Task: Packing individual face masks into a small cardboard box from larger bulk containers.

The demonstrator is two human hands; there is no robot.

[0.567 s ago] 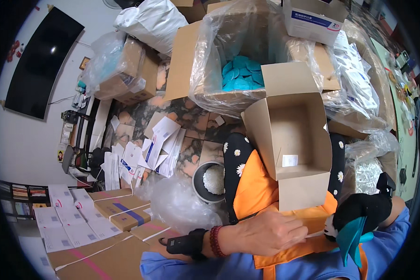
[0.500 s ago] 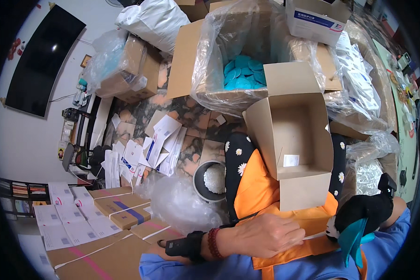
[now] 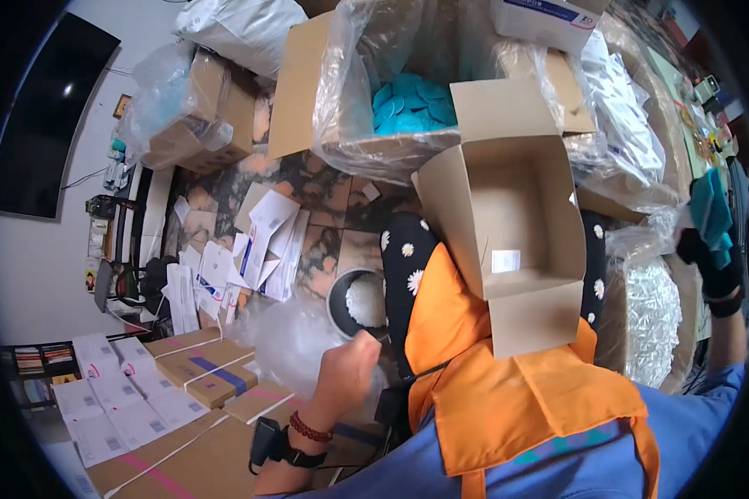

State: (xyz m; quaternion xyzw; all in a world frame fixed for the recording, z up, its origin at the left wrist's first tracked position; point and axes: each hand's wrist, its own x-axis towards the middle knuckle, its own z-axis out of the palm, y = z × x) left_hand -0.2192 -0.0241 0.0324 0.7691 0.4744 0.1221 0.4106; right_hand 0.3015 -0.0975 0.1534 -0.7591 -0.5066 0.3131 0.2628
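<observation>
My left hand (image 3: pixel 351 366), with a red bead bracelet and dark straps at the wrist, is closed just below a grey bowl (image 3: pixel 334 308) of small whitish pieces. Whatever it may hold is hidden. At the far right, my black-gloved right hand (image 3: pixel 711 264) grips turquoise face masks (image 3: pixel 711 206), raised beside a carton. An open, upright brown cardboard box (image 3: pixel 516 204) rests between my knees with its flaps spread. Only a small white label (image 3: pixel 506 261) shows inside it. An orange apron (image 3: pixel 524 399) covers my lap.
Ahead stands a large plastic-lined carton (image 3: pixel 300 91) with turquoise masks (image 3: pixel 412 104) inside. Another carton at right holds wrapped silvery-white pieces (image 3: pixel 651 320). Flattened white boxes (image 3: pixel 266 237) lie on the floor at left, near strapped cartons (image 3: pixel 195 366) and a clear plastic bag (image 3: pixel 295 337).
My left hand has left my lap, moving left and up toward the bowl. My right hand has swung from my lap up to the far right with the turquoise masks. The view has shifted slightly.
</observation>
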